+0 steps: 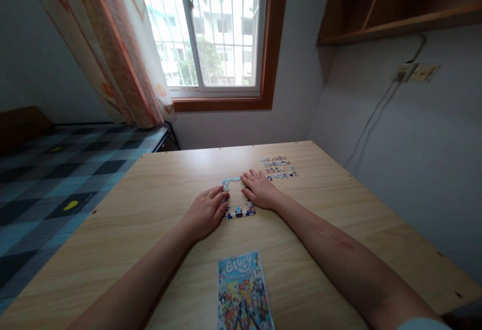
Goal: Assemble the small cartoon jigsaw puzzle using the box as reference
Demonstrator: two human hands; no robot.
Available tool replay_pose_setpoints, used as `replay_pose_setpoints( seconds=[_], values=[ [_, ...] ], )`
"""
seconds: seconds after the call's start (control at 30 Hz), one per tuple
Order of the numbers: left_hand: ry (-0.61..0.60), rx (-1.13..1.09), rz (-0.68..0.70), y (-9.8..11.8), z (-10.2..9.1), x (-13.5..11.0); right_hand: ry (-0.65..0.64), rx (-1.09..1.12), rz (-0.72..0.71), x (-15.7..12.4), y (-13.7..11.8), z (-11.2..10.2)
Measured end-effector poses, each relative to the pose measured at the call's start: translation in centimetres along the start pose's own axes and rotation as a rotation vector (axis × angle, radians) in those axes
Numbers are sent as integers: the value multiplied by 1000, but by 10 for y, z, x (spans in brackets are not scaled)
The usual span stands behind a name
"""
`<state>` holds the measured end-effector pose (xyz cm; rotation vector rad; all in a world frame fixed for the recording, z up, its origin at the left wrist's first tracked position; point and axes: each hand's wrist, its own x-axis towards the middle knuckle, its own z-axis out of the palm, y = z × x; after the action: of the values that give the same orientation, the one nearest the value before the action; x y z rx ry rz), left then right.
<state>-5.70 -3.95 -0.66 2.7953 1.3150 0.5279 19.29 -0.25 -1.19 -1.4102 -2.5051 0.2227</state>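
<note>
A rectangular border of joined jigsaw pieces (246,212) lies on the wooden table (158,189), with bare wood showing inside it. Along its left side rests my left hand (207,209), fingers stretched out and touching the edge pieces. My right hand (259,189) lies flat over the upper right corner and right side, fingers spread and covering part of the border. Neither hand visibly holds a piece. Just past my right hand, several loose jigsaw pieces (279,165) are laid out in rows. Nearer to me sits a colourful picture sheet (243,290) reading "BLUEY".
Left of the table stands a bed with a checked cover (75,169). A window (226,33) with a patterned curtain (113,48) is behind the table. On the right wall are a wooden shelf (399,24) and a socket (417,73) with a hanging cord.
</note>
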Motion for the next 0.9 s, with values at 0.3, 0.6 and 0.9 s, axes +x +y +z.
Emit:
replay_pose_setpoints(
  seconds=[0.3, 0.6, 0.9],
  values=[
    [5, -18, -11, -1, 0, 0, 62, 59, -28, 0, 2, 1],
    [-9, -13, -14, -3, -1, 1, 70, 51, -35, 1, 6, 6],
    [9, -23, -19, -3, -1, 1, 33, 20, -54, 2, 4, 5]
  ],
)
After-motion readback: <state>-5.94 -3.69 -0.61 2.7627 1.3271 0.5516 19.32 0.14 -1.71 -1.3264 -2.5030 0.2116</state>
